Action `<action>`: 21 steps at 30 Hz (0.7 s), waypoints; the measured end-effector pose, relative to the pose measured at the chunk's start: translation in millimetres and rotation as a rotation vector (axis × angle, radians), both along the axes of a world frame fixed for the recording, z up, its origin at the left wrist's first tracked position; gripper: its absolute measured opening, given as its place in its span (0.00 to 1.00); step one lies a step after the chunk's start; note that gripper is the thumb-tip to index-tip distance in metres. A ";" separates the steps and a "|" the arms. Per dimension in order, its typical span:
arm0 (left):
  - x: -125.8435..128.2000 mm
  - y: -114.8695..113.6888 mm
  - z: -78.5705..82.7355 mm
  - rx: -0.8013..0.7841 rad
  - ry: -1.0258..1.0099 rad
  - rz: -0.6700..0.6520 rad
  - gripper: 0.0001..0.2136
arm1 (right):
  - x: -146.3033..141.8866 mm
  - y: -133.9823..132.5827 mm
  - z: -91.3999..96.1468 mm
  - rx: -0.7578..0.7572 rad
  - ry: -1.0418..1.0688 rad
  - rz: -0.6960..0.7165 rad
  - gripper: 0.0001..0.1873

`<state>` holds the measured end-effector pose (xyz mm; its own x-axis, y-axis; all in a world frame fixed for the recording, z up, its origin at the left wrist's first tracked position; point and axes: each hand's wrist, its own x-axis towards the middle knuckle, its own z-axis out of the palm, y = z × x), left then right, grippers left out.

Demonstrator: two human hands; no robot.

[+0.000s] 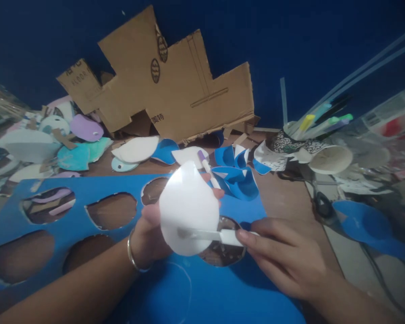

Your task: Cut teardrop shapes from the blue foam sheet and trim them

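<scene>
Probably light and bendy, the white cutout (191, 198) gripped in the left hand (150, 231) suits edge-holding, opposite the right hand (285, 252) pinching a tool (231, 237).

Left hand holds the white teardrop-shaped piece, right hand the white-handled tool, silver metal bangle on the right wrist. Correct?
Wrong wrist: head view shows the silver metal bangle on the left. Left hand holding the white piece, right hand the white-handled tool: correct.

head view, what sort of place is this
Probably a craft workspace, though I can't tell whether it's at home or in a studio: a blue sheet with rounded holes cut out, coloured cutouts lying behind it, and markers standing in a container suggest it.
</scene>
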<state>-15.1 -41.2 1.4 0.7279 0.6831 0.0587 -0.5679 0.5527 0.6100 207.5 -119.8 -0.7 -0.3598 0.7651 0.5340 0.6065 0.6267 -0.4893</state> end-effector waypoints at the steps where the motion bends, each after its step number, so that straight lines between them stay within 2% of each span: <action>1: -0.5 -0.3 -1.1 0.005 -0.005 -0.005 0.34 | 0.0 -0.1 0.0 0.000 -0.001 -0.001 0.18; 5: -1.2 -0.2 -2.9 0.007 -0.006 -0.018 0.34 | 0.2 -0.2 0.0 0.001 0.002 -0.003 0.18; 13: 5.8 3.2 7.7 0.001 -0.034 0.020 0.32 | 0.2 1.3 0.6 0.008 0.022 0.000 0.19; 21: 1.8 2.9 2.1 0.000 0.011 -0.001 0.33 | -0.4 0.0 -0.1 0.012 -0.001 -0.018 0.18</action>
